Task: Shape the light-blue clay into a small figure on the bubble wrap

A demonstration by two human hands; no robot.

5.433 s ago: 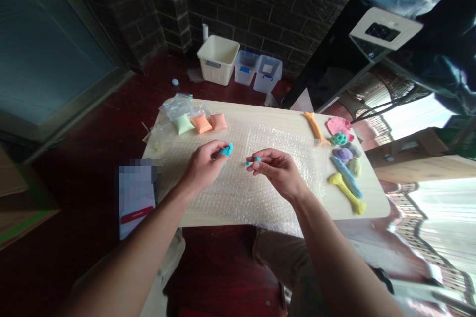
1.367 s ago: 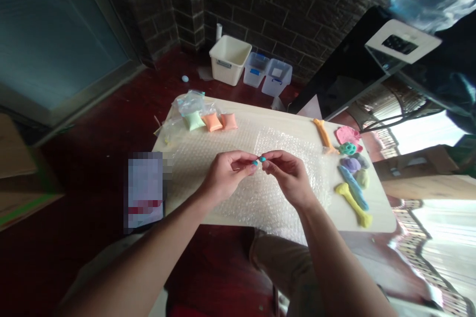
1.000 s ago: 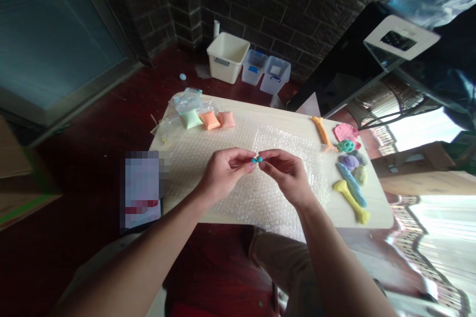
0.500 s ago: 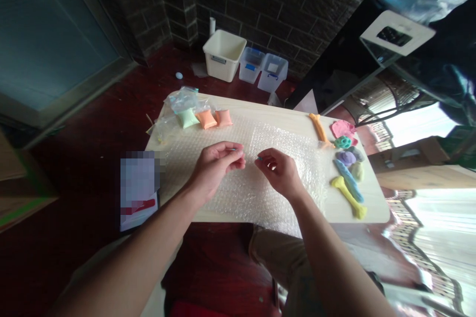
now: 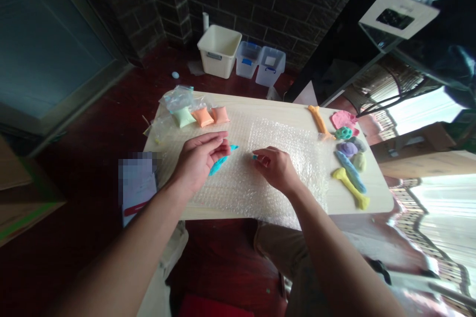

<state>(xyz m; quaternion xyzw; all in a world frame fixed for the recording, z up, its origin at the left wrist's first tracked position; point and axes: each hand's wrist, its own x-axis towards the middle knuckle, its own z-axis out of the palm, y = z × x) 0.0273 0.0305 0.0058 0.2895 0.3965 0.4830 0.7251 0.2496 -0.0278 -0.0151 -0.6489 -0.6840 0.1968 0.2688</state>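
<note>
The left hand [image 5: 197,161] has its fingers closed on a tapered blue clay strip [image 5: 222,159] held just above the bubble wrap [image 5: 260,178] on the bench [image 5: 372,203]. The right hand [image 5: 277,171] pinches a small blue clay bit [image 5: 255,157]; a light, even pinch would likely keep either piece from deforming. The bit is largely hidden by the fingertips, so its shape cannot be determined.

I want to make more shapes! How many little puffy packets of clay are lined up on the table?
3, in a row at the table's far left corner: a green packet, an orange packet and a peach packet. The crumpled clear bags behind them may hide more.
</note>
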